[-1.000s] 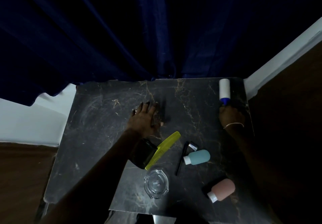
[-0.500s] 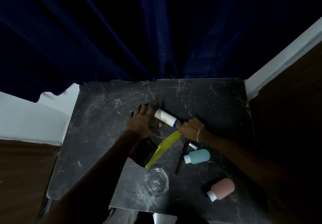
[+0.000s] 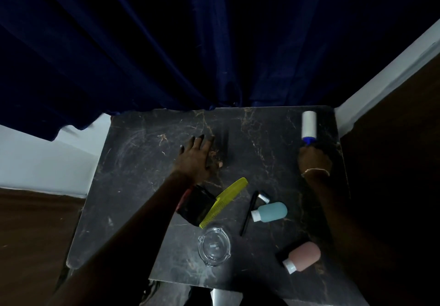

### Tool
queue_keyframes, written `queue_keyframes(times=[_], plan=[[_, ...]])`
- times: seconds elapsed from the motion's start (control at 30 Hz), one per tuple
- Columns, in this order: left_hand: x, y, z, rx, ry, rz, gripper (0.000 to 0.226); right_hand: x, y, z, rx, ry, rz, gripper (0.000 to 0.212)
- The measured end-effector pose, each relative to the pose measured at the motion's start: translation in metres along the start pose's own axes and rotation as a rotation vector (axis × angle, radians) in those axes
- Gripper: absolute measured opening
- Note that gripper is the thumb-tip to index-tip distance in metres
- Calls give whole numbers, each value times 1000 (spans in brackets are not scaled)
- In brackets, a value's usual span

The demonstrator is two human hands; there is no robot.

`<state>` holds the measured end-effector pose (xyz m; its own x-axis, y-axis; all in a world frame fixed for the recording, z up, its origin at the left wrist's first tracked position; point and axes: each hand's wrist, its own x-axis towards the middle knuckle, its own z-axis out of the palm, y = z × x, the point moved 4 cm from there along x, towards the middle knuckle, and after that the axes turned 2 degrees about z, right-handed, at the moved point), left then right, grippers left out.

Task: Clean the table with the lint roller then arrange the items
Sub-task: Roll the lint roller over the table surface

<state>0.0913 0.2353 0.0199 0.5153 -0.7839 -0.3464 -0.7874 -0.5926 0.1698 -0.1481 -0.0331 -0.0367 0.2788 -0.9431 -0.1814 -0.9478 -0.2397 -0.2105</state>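
Note:
My right hand (image 3: 314,159) grips the blue handle of a white lint roller (image 3: 309,124), whose roll lies on the far right corner of the dark marbled table (image 3: 142,163). My left hand (image 3: 196,157) rests flat on the table's middle, fingers spread, holding nothing. Nearer me lie a yellow-green comb (image 3: 223,202) propped on a black box (image 3: 196,207), a teal bottle (image 3: 270,211), a thin black stick (image 3: 248,213), a small silver cap (image 3: 263,197), a clear glass dish (image 3: 214,246) and a pink bottle (image 3: 302,255).
A dark blue curtain (image 3: 190,44) hangs right behind the table's far edge. A white wall strip (image 3: 381,67) runs along the right side, a white ledge (image 3: 47,158) along the left. Brown floor lies on both sides.
My right hand has swept the lint roller from the table's middle, near my left hand, back out to the far right corner. My left hand stayed flat in place.

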Motion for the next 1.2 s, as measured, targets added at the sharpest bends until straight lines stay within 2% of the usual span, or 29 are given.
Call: queue_keyframes(times=[0.17, 0.3, 0.53, 0.63, 0.7, 0.8, 0.83, 0.9, 0.93, 1.0, 1.1, 1.2], plan=[[4, 2, 1, 22, 10, 10, 100, -1, 28, -9, -144, 88, 7, 42], [6, 5, 4, 34, -4, 16, 100, -3, 9, -3, -45, 36, -11, 40], [10, 14, 6, 48, -21, 28, 98, -42, -70, 22, -442, -95, -652, 36], [10, 20, 6, 50, -9, 41, 96, -68, -93, 25, -628, -35, -921, 37], [10, 24, 6, 45, 6, 53, 95, -80, -101, 38, -666, -99, -1087, 40], [9, 26, 8, 51, 22, 64, 94, -83, -105, 35, -636, -114, -1167, 39], [10, 26, 9, 51, 22, 66, 94, -81, -105, 32, -638, -130, -1143, 38], [11, 25, 12, 52, 8, 72, 95, -77, -100, 25, -627, -122, -965, 34], [12, 24, 13, 58, -2, 74, 95, -72, -96, 22, -558, -118, -848, 32], [15, 21, 15, 68, -15, 80, 95, -55, -84, 20, -337, -232, -571, 32], [17, 20, 17, 59, -26, 97, 96, -27, -49, 14, -92, -127, -184, 37], [20, 22, 16, 57, -28, 114, 95, -15, -13, 2, -17, -20, 11, 41]])
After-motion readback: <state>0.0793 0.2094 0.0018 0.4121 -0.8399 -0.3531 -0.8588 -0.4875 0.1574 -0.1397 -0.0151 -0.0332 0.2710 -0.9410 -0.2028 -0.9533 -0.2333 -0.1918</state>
